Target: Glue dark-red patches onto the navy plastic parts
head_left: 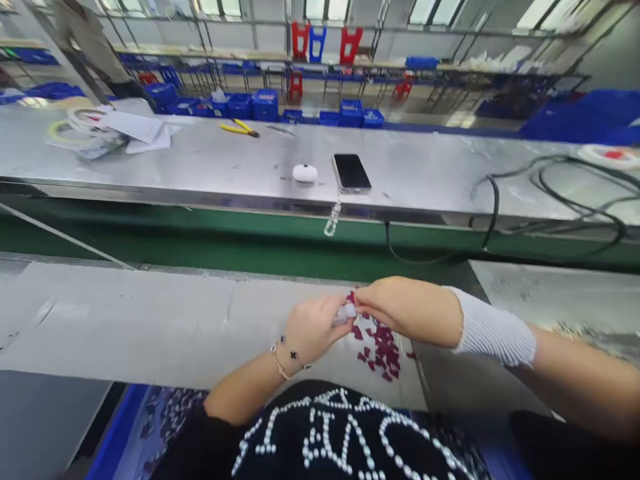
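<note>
My left hand (311,328), with a bracelet at the wrist, is closed around a small whitish translucent piece (345,312). From the right, my right hand (393,301) meets it, fingertips pinched together at the end of that piece. What the right fingers hold, if anything, is hidden. Small dark red flat pieces (385,350) lie scattered on the pale work board (165,317), below and beside my right hand. A few more show just behind the fingertips.
Beyond the board runs a metal shelf (210,157) carrying a phone (352,172), a white case (305,173), yellow-handled pliers (240,127), tape rolls (85,123) and black cable (495,200). At my lap, a blue bin (123,427) holds many dark pieces. A person (97,47) stands far left.
</note>
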Motion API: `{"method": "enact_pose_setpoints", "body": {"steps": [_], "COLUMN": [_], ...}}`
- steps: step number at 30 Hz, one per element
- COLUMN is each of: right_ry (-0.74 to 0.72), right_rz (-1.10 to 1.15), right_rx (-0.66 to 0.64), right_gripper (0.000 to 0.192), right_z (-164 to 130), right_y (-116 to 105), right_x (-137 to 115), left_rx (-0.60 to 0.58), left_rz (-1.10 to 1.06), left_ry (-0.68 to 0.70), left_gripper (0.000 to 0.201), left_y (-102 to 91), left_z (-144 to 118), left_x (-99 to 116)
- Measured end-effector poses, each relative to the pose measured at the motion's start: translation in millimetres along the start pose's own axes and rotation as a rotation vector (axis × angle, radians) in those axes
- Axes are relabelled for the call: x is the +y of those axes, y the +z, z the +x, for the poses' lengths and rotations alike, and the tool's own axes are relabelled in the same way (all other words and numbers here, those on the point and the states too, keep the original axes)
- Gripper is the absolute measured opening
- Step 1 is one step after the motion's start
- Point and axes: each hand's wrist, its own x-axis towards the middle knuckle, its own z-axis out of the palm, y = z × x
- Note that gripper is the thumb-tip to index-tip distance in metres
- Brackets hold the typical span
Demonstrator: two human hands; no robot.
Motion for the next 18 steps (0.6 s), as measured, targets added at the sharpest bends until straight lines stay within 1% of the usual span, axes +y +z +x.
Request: {"method": "enact_pose_setpoints", "body": {"steps": [1, 2, 3, 4, 6, 7, 8, 9, 10, 12, 13, 14, 15, 17, 18], "right_ry": [0.017, 0.034, 0.054, 0.079, 0.143, 0.175, 0.194, 0.194, 0.168, 0.035, -0.014, -0.034, -0.031, -0.020, -0.031], "right_rz": [0.022, 0.063, 0.132, 0.228, 0.475, 0.610, 0.743, 0.878, 1.015, 1.294, 1.420, 1.518, 1.599, 1.719, 1.765], "right_rx": [-0.012, 0.008, 0.061, 0.142, 0.316, 0.370, 0.385, 0.368, 0.318, 0.202, 0.178, 0.175, 0.197, 0.267, 0.309], "right_gripper": [0.023, 0.020, 0.019, 0.022, 0.037, 0.043, 0.049, 0.056, 0.066, 0.088, 0.094, 0.092, 0.084, 0.060, 0.049], "right_z": [-6.9, -14.3, -21.8, -28.7, -37.7, -38.1, -35.2, -28.6, -18.6, 8.2, 22.9, 36.9, 49.3, 68.4, 75.1], "right_y": [3.3, 7.8, 14.2, 23.3, 52.4, 73.0, 97.7, 125.8, 156.5, 221.4, 253.7, 284.8, 314.3, 367.4, 390.6], "right_x": [5.4, 12.5, 21.1, 30.8, 49.5, 56.6, 61.2, 63.2, 62.6, 56.1, 51.6, 47.4, 43.8, 39.4, 38.1], "left_rx": [-0.023, -0.059, -0.095, -0.121, -0.125, -0.105, -0.076, -0.046, -0.020, 0.011, 0.026, 0.046, 0.070, 0.112, 0.126], "left_rz": [-0.026, -0.075, -0.148, -0.244, -0.493, -0.625, -0.748, -0.867, -0.980, -1.158, -1.219, -1.262, -1.290, -1.329, -1.346], "left_ry": [-0.009, -0.032, -0.070, -0.121, -0.245, -0.306, -0.356, -0.396, -0.431, -0.505, -0.548, -0.594, -0.644, -0.733, -0.768], "left_gripper": [0.027, 0.029, 0.032, 0.035, 0.040, 0.041, 0.040, 0.037, 0.034, 0.029, 0.028, 0.027, 0.027, 0.027, 0.028], "left_y": [6.9, 13.9, 21.0, 28.6, 45.2, 54.8, 65.5, 77.5, 91.1, 122.8, 140.3, 158.3, 176.3, 210.1, 225.1], "left_z": [-0.3, -0.7, -1.4, -2.6, -7.6, -11.8, -17.3, -24.1, -32.2, -51.8, -63.0, -74.8, -87.0, -111.0, -122.3], "left_x": [2.7, 4.7, 5.8, 6.0, 4.7, 3.3, 1.6, -0.8, -3.9, -13.9, -21.0, -29.4, -38.5, -56.8, -64.7]}}
